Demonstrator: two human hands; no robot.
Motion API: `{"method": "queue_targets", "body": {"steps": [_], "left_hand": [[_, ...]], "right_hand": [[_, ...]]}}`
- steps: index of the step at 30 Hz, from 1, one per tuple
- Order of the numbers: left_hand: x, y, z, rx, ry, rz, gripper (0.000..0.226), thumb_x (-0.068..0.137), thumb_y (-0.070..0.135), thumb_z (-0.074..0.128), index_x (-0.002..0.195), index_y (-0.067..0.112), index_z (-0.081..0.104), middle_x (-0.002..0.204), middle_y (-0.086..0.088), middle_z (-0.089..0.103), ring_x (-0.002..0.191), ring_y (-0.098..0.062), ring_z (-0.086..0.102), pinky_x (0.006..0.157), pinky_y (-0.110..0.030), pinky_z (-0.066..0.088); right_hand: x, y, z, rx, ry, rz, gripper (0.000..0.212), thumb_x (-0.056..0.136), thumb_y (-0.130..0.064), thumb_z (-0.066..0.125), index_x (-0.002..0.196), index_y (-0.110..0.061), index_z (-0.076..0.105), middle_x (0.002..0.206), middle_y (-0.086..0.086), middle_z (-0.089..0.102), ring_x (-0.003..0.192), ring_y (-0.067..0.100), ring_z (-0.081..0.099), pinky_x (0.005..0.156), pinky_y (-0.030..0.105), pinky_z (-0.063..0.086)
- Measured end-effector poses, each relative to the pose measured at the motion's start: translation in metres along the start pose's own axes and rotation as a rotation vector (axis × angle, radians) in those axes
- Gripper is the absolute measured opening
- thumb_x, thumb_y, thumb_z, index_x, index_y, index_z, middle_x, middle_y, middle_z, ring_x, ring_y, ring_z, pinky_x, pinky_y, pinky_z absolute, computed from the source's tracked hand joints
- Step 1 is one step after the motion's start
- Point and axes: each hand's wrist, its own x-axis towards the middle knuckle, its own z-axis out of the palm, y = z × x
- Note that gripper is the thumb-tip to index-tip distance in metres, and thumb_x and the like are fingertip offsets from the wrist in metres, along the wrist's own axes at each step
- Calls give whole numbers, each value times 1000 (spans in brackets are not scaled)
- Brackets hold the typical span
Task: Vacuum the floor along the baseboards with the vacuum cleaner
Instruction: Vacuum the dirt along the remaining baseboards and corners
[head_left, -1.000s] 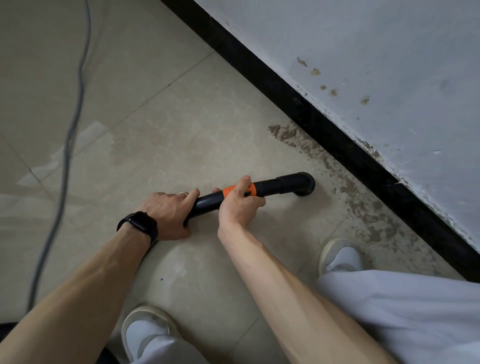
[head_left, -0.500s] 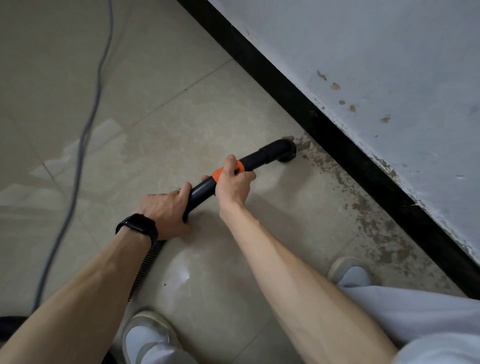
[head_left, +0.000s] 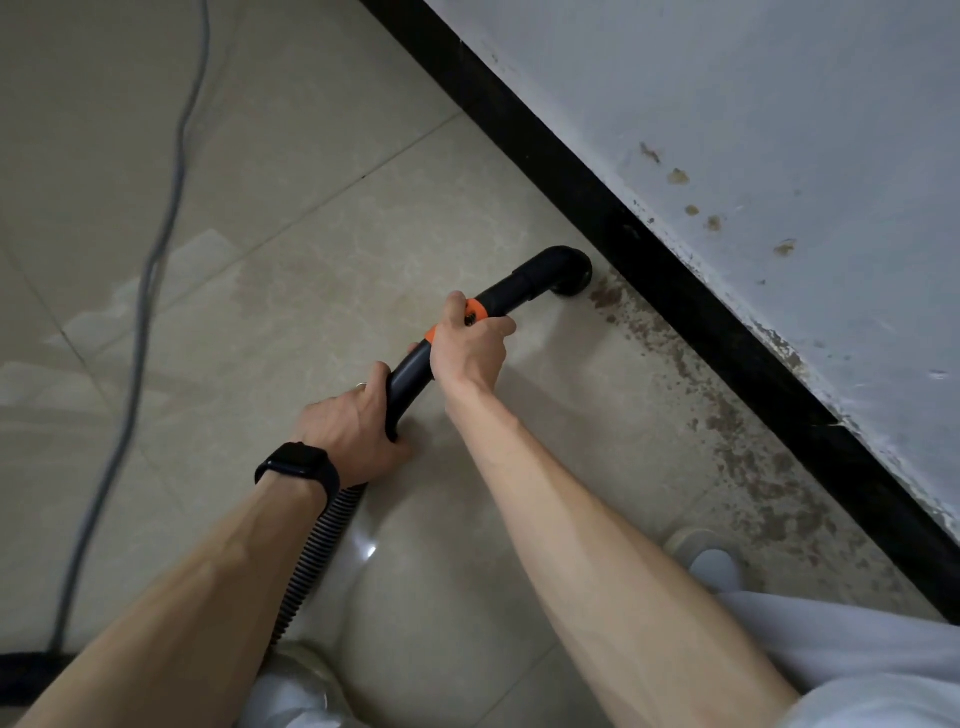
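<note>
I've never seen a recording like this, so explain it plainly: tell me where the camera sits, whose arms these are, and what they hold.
No machine here: a person wears a camera on the head, looking down, so both bare arms are their own. The left hand, a black watch on its wrist, grips the black vacuum tube; the right hand grips it further along, at an orange collar. A ribbed hose trails back under the left arm. The tube's bent nozzle rests on the tiled floor beside the black baseboard, below a white wall. Brown dirt lies along the baseboard, from the nozzle toward a white shoe. A grey cable crosses the floor on the left.
</note>
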Motion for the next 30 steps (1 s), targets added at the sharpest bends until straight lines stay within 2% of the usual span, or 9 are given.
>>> {"method": "queue_targets", "body": {"steps": [5,7,11,14,18,22,27,30], "left_hand": [[7,9,0,-41,1,-18,55,74,50,63,106,24,27,69,8,50,54,-18,48,50,-30,32],[8,13,-1,-58,-9,-22,55,74,48,65,107,24,27,69,8,50,54,-17,48,49,-30,31],[9,24,-5,-73,-32,-6,56,76,47,66,108,23,27,69,7,48,59,-22,51,50,-31,31],[10,30,-6,-78,-31,2,55,77,47,65,108,23,27,69,8,47,59,-22,51,48,-30,29],[12,29,-3,-87,-23,15,56,77,49,65,109,23,28,71,6,51,59,-22,53,48,-30,32],[11,28,-2,-82,-21,24,56,77,52,64,108,23,28,72,5,50,59,-22,52,49,-31,31],[6,17,-4,-17,-32,37,60,78,54,63,115,23,27,73,5,50,60,-21,52,52,-30,34],[-3,4,-4,39,-35,59,58,80,56,60,115,23,27,72,6,47,61,-23,51,55,-30,37]], "right_hand": [[9,-5,-2,-24,34,1,44,106,-42,46,127,-5,33,80,-2,51,67,12,55,66,32,47],[12,-6,-3,-34,48,3,46,106,-42,46,128,-4,33,82,-1,52,72,19,57,68,32,46],[18,-7,-6,-53,79,9,47,105,-43,47,127,-5,33,99,8,57,83,27,61,70,34,47],[22,-8,-12,-54,91,10,48,105,-43,48,130,-4,34,99,7,57,77,23,58,65,31,46],[25,-6,-15,-46,85,2,47,105,-42,50,131,-5,34,84,-2,50,67,11,53,53,25,42],[24,-6,-13,-5,83,9,43,105,-40,50,126,-6,35,84,0,52,72,17,58,67,31,48],[14,0,-4,30,80,15,43,105,-43,49,125,-8,35,88,2,57,75,19,65,66,33,53],[-3,7,6,84,76,21,49,96,-54,49,120,-14,34,92,9,67,78,30,73,74,44,63]]}}
